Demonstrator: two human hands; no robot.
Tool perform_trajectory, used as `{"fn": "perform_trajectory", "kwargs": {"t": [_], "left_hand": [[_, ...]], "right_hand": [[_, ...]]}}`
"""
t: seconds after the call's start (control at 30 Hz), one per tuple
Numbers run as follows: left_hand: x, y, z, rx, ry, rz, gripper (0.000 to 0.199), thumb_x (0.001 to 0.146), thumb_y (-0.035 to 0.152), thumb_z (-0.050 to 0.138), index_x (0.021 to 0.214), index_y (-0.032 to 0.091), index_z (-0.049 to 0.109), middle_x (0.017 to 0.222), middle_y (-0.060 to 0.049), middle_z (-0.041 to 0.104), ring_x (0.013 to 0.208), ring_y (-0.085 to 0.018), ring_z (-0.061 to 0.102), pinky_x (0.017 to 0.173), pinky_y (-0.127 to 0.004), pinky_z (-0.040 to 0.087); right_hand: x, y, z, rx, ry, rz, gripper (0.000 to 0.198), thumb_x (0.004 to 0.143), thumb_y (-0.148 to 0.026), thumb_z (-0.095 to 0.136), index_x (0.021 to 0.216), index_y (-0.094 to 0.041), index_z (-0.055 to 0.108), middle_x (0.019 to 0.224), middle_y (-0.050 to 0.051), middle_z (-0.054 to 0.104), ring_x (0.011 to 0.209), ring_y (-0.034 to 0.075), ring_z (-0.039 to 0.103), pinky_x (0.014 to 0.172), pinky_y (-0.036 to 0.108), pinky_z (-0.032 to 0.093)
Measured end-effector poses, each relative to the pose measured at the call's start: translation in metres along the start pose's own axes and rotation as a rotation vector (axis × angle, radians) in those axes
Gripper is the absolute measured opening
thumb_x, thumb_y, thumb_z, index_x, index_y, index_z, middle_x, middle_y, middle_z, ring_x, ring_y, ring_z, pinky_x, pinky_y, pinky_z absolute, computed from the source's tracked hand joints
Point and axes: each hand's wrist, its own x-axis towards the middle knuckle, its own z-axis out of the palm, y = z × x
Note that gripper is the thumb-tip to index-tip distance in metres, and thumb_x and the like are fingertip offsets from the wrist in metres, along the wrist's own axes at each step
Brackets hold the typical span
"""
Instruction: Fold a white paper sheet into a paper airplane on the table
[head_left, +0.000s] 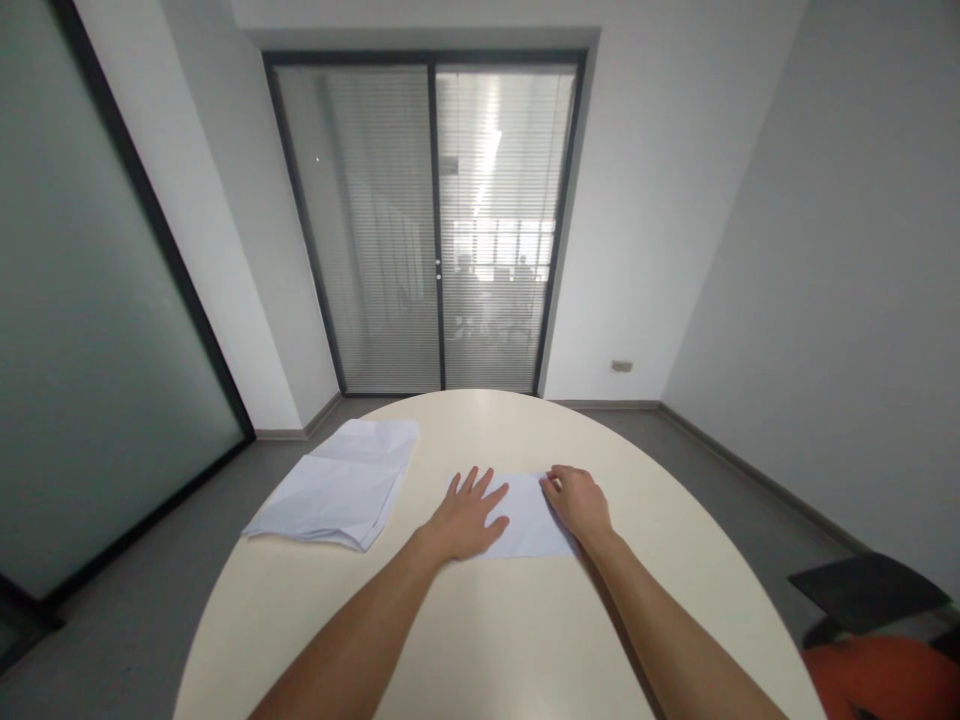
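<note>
While the left hand lies on the left side of a white sheet, fingers spread apart, the right hand curls at its right edge; honestly can't tell if it's pinching or just resting. So the sheet's right between them, partly covered by both. Left of the grip, well apart, a loose paper pile reaches the rim of the pale table. Way out past the right hand there's an orange-and-black chair, and far ahead of both, blind-covered glass doors.

The head camera looks from close above the table, forward and down, toward glass doors.
</note>
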Motion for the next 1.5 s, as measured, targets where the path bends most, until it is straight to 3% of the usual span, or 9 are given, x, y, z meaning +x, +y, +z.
{"fn": "perform_trajectory", "kwargs": {"t": [0.1, 0.17, 0.53, 0.8, 0.9, 0.97, 1.07, 1.17, 1.5], "left_hand": [[0.001, 0.005, -0.002, -0.010, -0.006, 0.098, 0.055, 0.098, 0.034, 0.033, 0.152, 0.022, 0.033, 0.162, -0.007, 0.025, 0.150, -0.024, 0.018, 0.122, -0.047, 0.016], [0.001, 0.008, -0.003, -0.023, -0.021, 0.139, 0.054, 0.098, 0.028, 0.031, 0.151, 0.025, 0.034, 0.162, -0.004, 0.025, 0.150, -0.023, 0.019, 0.121, -0.048, 0.017], [-0.001, 0.004, -0.001, -0.060, -0.055, 0.180, 0.056, 0.097, 0.051, 0.040, 0.150, 0.034, 0.036, 0.163, -0.002, 0.023, 0.150, -0.030, 0.016, 0.120, -0.057, 0.014], [-0.002, 0.005, 0.001, -0.052, -0.043, 0.158, 0.059, 0.097, 0.053, 0.040, 0.152, 0.032, 0.033, 0.163, -0.003, 0.021, 0.151, -0.028, 0.014, 0.121, -0.055, 0.013], [-0.001, 0.005, 0.002, -0.041, -0.047, 0.142, 0.063, 0.096, 0.053, 0.039, 0.154, 0.028, 0.030, 0.163, -0.005, 0.019, 0.151, -0.027, 0.013, 0.122, -0.051, 0.011], [-0.001, 0.005, 0.003, -0.035, -0.046, 0.127, 0.067, 0.097, 0.053, 0.037, 0.155, 0.022, 0.026, 0.163, -0.007, 0.018, 0.151, -0.025, 0.012, 0.123, -0.048, 0.010], [0.001, 0.004, 0.004, -0.018, -0.036, 0.076, 0.069, 0.098, 0.050, 0.032, 0.156, 0.014, 0.022, 0.163, -0.010, 0.018, 0.151, -0.022, 0.011, 0.123, -0.043, 0.010], [0.003, 0.002, 0.007, 0.009, -0.020, 0.016, 0.066, 0.099, 0.047, 0.027, 0.155, 0.012, 0.022, 0.163, -0.010, 0.018, 0.151, -0.022, 0.012, 0.123, -0.042, 0.011], [0.008, 0.004, 0.012, 0.076, 0.017, -0.239, 0.072, 0.098, 0.053, 0.022, 0.155, 0.008, 0.023, 0.163, -0.013, 0.017, 0.151, -0.029, 0.011, 0.122, -0.052, 0.013]], "right_hand": [[0.000, -0.001, -0.002, -0.004, 0.007, 0.011, 0.025, 0.093, -0.032, 0.052, 0.096, -0.019, 0.072, 0.106, 0.010, 0.073, 0.102, 0.027, 0.063, 0.080, 0.033, 0.047], [0.001, -0.002, -0.002, -0.020, 0.009, 0.011, 0.026, 0.093, -0.032, 0.050, 0.099, -0.018, 0.072, 0.107, 0.010, 0.072, 0.102, 0.026, 0.063, 0.080, 0.032, 0.046], [0.006, -0.002, 0.003, -0.059, 0.020, 0.071, 0.030, 0.095, -0.030, 0.044, 0.103, -0.020, 0.071, 0.106, 0.010, 0.069, 0.099, 0.023, 0.060, 0.081, 0.030, 0.041], [-0.001, -0.014, 0.001, -0.137, -0.068, -0.040, 0.038, 0.098, -0.031, 0.038, 0.108, -0.018, 0.072, 0.119, 0.014, 0.066, 0.111, 0.027, 0.056, 0.091, 0.034, 0.042], [-0.009, -0.025, 0.005, -0.194, -0.105, -0.099, 0.045, 0.098, -0.033, 0.035, 0.123, -0.012, 0.065, 0.135, 0.017, 0.058, 0.126, 0.032, 0.047, 0.101, 0.042, 0.038], [-0.013, -0.029, 0.007, -0.208, -0.133, -0.144, 0.051, 0.099, -0.032, 0.032, 0.138, -0.007, 0.053, 0.148, 0.017, 0.048, 0.139, 0.034, 0.035, 0.112, 0.048, 0.028], [-0.017, -0.032, 0.007, -0.152, -0.262, -0.262, 0.058, 0.100, -0.034, 0.025, 0.150, -0.009, 0.038, 0.158, 0.013, 0.034, 0.148, 0.031, 0.021, 0.119, 0.052, 0.015], [-0.018, -0.030, 0.006, -0.066, -0.393, -0.355, 0.064, 0.100, -0.043, 0.021, 0.155, -0.011, 0.027, 0.162, 0.011, 0.024, 0.150, 0.029, 0.018, 0.120, 0.050, 0.014], [-0.019, -0.028, 0.009, -0.065, -0.414, -0.236, 0.086, 0.095, -0.067, 0.017, 0.157, -0.007, 0.019, 0.163, 0.014, 0.013, 0.151, 0.030, 0.009, 0.121, 0.049, 0.010]]}}
